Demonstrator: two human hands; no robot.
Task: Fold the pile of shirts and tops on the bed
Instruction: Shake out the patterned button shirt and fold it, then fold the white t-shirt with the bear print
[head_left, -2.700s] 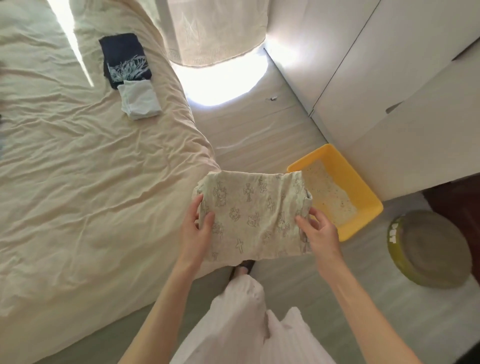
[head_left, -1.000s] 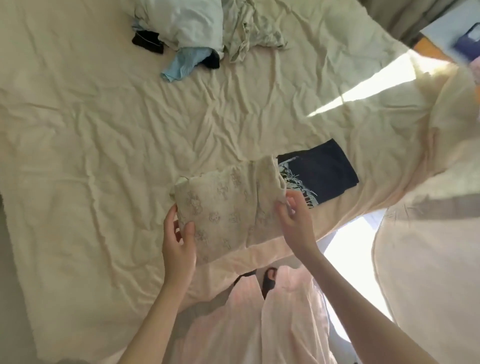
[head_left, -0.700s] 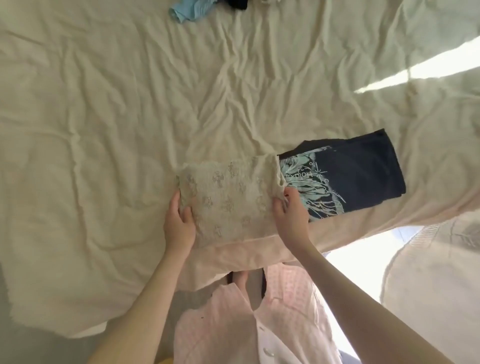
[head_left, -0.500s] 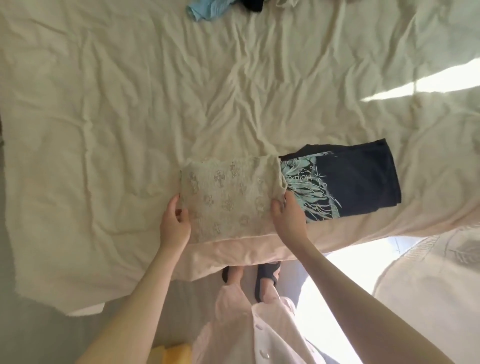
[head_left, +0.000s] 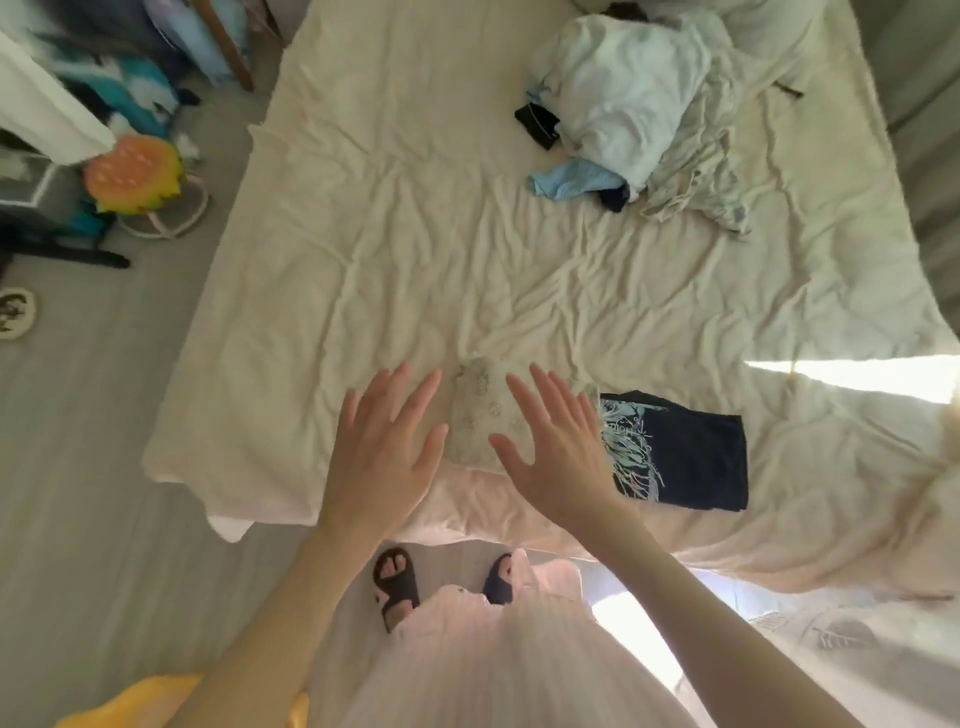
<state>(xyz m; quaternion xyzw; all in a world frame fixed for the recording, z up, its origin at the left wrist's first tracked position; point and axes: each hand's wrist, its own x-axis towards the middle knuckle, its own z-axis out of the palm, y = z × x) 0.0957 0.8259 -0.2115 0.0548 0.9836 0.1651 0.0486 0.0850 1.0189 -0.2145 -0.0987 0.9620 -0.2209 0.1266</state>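
A folded cream top (head_left: 480, 415) with a faint print lies near the front edge of the bed (head_left: 395, 249). Right of it lies a folded navy shirt (head_left: 680, 452) with a pale blue graphic. My left hand (head_left: 384, 452) and my right hand (head_left: 556, 441) hover above the cream top with fingers spread, holding nothing. My right hand hides the top's right part. A pile of unfolded tops (head_left: 639, 109), pale blue, white and dark, sits at the far right of the bed.
A watermelon-shaped cushion on a stool (head_left: 137, 174) and clutter stand on the floor at left. A yellow tray corner (head_left: 135, 701) shows at the bottom left. My sandalled feet (head_left: 397, 582) stand at the bed's edge. A sunlit patch (head_left: 852, 376) falls on the bed at right.
Both hands have let go of the folded cream top, which now lies on the bed beside the navy shirt. My hands have lifted with spread fingers and the view has pulled back.
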